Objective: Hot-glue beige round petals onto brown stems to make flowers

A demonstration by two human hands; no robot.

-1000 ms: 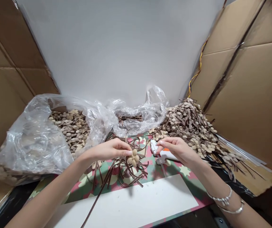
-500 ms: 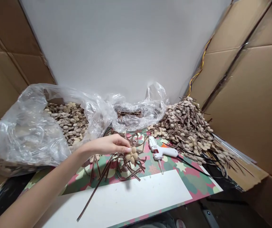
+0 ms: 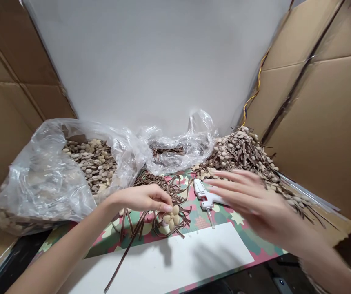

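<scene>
Between thumb and fingers, my left hand [image 3: 151, 199] pinches a beige flower-shaped piece [image 3: 172, 217] with rounded petals. It is held over a tangle of thin brown strips [image 3: 163, 183]; one long strip [image 3: 123, 261] slants down across the white sheet. My right hand [image 3: 255, 196], blurred by motion, has its fingers stretched out above a white glue gun [image 3: 206, 195]. It hides the gun's handle. The gun's nozzle points toward the white sheet [image 3: 212, 253], and whether my right hand touches the gun I cannot tell.
On the left a clear plastic bag [image 3: 47, 175] holds many beige flower pieces [image 3: 97, 163]. Another plastic bag [image 3: 200, 139] with brown strips lies at the back. A heap of flowers with strips [image 3: 239, 151] rises at right. Cardboard walls [image 3: 322, 122] stand on both sides.
My right hand has come in from the right and now reaches over the glue gun. My left hand still holds the flower piece, slightly lower in view.
</scene>
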